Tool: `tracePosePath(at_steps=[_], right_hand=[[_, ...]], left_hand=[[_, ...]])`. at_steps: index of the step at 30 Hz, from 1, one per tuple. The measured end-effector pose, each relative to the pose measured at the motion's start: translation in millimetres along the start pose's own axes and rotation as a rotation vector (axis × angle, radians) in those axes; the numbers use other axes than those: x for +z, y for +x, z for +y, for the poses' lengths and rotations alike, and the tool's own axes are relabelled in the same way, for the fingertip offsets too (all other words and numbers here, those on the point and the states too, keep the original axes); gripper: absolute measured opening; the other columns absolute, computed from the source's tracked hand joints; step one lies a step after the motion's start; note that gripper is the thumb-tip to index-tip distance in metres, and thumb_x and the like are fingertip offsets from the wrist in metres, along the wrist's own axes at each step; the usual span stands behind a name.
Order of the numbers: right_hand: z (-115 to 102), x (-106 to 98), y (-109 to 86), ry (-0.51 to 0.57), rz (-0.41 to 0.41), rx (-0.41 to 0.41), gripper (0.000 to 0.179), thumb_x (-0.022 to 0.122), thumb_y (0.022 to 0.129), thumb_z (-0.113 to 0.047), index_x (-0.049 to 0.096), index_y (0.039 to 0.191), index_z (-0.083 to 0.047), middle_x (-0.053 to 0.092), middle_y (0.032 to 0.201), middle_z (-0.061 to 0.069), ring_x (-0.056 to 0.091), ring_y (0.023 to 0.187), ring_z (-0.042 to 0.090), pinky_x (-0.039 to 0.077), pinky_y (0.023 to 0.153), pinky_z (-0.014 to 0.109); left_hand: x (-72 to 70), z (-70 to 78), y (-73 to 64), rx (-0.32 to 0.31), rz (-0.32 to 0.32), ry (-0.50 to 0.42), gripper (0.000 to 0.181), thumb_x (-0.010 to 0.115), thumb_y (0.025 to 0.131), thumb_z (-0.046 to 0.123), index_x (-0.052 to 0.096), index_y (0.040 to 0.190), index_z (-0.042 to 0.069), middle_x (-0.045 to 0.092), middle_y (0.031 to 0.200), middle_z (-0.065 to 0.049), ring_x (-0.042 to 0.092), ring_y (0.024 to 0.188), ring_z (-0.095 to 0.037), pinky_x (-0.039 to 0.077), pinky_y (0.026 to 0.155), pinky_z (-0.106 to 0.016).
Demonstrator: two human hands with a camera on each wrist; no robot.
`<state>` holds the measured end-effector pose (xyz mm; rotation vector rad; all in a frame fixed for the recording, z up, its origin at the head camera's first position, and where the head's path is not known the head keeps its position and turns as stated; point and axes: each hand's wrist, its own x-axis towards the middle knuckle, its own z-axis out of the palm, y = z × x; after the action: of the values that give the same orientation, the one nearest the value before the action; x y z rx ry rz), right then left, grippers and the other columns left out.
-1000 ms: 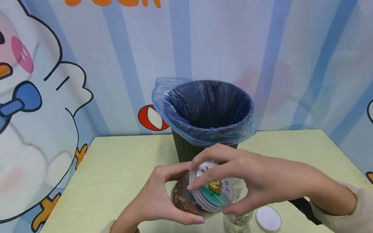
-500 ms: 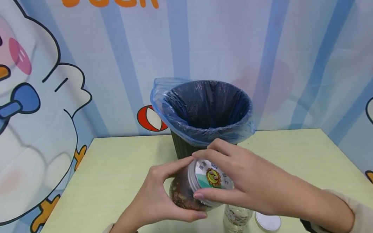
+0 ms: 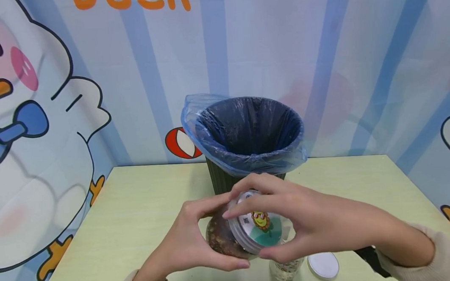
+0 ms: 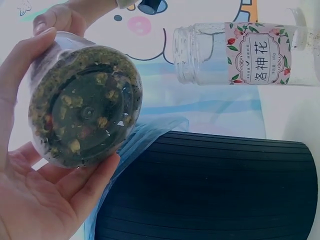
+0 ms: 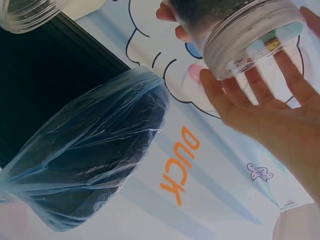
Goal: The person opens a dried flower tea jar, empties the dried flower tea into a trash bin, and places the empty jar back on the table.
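Above the table, a clear plastic jar (image 3: 223, 238) of dark, bitty dried contents is tilted, its lid facing right. My left hand (image 3: 188, 240) grips the jar's body, thumb below and fingers over the top. Curled round the rim of the lid (image 3: 268, 233), printed with a smiling sunflower, are the fingers and thumb of my right hand (image 3: 309, 221). The left wrist view shows the jar's round base (image 4: 87, 112), with yellowish and reddish bits inside. Behind my right hand stands an uncapped glass jar (image 3: 284, 271), its label pink and floral (image 4: 260, 55).
A dark ribbed bin (image 3: 220, 179) stands at the table's back, its blue plastic liner (image 3: 287, 165) folded over the rim. Beside the glass jar lies a white lid (image 3: 323, 266). A duck-printed backdrop (image 3: 220, 51) surrounds the pale table (image 3: 148, 204).
My right hand has swung round over the lid and back, and the lid's sunflower print has turned counterclockwise. The left hand holds the jar nearly still.
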<state>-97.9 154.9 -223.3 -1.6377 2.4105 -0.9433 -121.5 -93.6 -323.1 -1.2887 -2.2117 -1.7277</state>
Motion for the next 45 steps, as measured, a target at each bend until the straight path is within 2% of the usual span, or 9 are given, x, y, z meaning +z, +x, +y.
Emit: tracePosePath(at_steps=[4, 10, 13, 19, 26, 30, 38, 41, 45], right_hand=[[-2, 3, -1.5, -0.085, 0.035, 0.071, 0.060, 0.070, 0.094, -0.035, 0.044, 0.148, -0.028, 0.036, 0.146, -0.005, 0.043, 0.127, 0.010, 0.050, 0.094, 0.033], [-4, 14, 0.1, -0.399, 0.131, 0.281, 0.068, 0.057, 0.094, -0.059, 0.046, 0.148, -0.020, 0.047, 0.120, -0.007, 0.049, 0.086, 0.002, 0.049, 0.069, 0.022], [-3, 14, 1.4, -0.371, 0.121, 0.317, 0.064, 0.057, 0.095, -0.058, 0.052, 0.140, -0.013, 0.050, 0.109, -0.007, 0.051, 0.077, 0.002, 0.049, 0.065, 0.021], [0, 10, -0.5, -0.266, 0.085, 0.314, 0.061, 0.058, 0.094, -0.058, 0.053, 0.141, -0.019, 0.050, 0.115, -0.008, 0.053, 0.085, 0.003, 0.051, 0.068, 0.022], [7, 3, -5.4, -0.170, 0.053, 0.029, 0.059, 0.070, 0.094, -0.036, 0.047, 0.147, -0.024, 0.042, 0.135, -0.008, 0.049, 0.115, 0.007, 0.051, 0.088, 0.028], [9, 0, -4.8, -0.117, 0.016, -0.059, 0.060, 0.072, 0.093, -0.030, 0.045, 0.147, -0.024, 0.038, 0.143, -0.004, 0.045, 0.124, 0.011, 0.050, 0.093, 0.032], [-1, 8, -3.7, -0.282, 0.085, 0.204, 0.065, 0.061, 0.093, -0.057, 0.045, 0.148, -0.027, 0.043, 0.132, -0.014, 0.049, 0.107, 0.002, 0.052, 0.082, 0.026], [-5, 10, -2.7, -0.284, 0.093, 0.264, 0.066, 0.060, 0.092, -0.060, 0.049, 0.145, -0.021, 0.045, 0.123, -0.014, 0.050, 0.097, 0.002, 0.050, 0.076, 0.023], [-6, 10, -4.6, -0.238, 0.077, 0.262, 0.064, 0.063, 0.092, -0.057, 0.048, 0.146, -0.025, 0.043, 0.126, -0.014, 0.050, 0.103, 0.002, 0.051, 0.079, 0.024]], left_hand=[[2.4, -0.7, 1.6, 0.009, 0.017, 0.002, 0.084, 0.094, 0.068, 0.018, 0.056, 0.142, 0.022, 0.065, 0.130, 0.002, 0.064, 0.111, -0.020, 0.056, 0.087, -0.040], [4.6, 1.7, 4.2, 0.005, 0.047, 0.045, 0.083, 0.094, 0.068, 0.027, 0.055, 0.142, 0.026, 0.064, 0.129, 0.005, 0.064, 0.109, -0.018, 0.057, 0.085, -0.037], [5.0, 2.0, 3.9, 0.001, 0.050, 0.048, 0.083, 0.094, 0.068, 0.027, 0.056, 0.141, 0.026, 0.064, 0.128, 0.005, 0.064, 0.108, -0.018, 0.057, 0.084, -0.037], [4.4, 0.7, 2.3, 0.002, 0.049, 0.063, 0.085, 0.095, 0.066, 0.024, 0.056, 0.142, 0.020, 0.064, 0.129, 0.002, 0.064, 0.109, -0.019, 0.057, 0.085, -0.037], [2.8, -0.6, -0.3, -0.024, 0.029, 0.045, 0.084, 0.094, 0.067, 0.021, 0.056, 0.142, 0.022, 0.064, 0.130, 0.002, 0.063, 0.111, -0.019, 0.056, 0.088, -0.038], [2.5, -1.3, -1.7, -0.024, 0.023, 0.042, 0.085, 0.094, 0.067, 0.020, 0.056, 0.143, 0.021, 0.063, 0.131, 0.002, 0.063, 0.112, -0.020, 0.056, 0.088, -0.039], [2.6, -2.7, -2.2, -0.028, 0.033, 0.045, 0.084, 0.094, 0.068, 0.022, 0.056, 0.142, 0.020, 0.063, 0.130, 0.002, 0.063, 0.112, -0.020, 0.056, 0.088, -0.038], [2.4, -2.6, -2.2, -0.025, 0.035, 0.050, 0.086, 0.094, 0.067, 0.021, 0.055, 0.143, 0.020, 0.063, 0.132, 0.002, 0.063, 0.112, -0.020, 0.056, 0.088, -0.038], [2.1, -2.8, -2.4, -0.033, 0.027, 0.039, 0.085, 0.094, 0.068, 0.021, 0.055, 0.143, 0.021, 0.063, 0.133, 0.002, 0.062, 0.113, -0.020, 0.056, 0.089, -0.038]])
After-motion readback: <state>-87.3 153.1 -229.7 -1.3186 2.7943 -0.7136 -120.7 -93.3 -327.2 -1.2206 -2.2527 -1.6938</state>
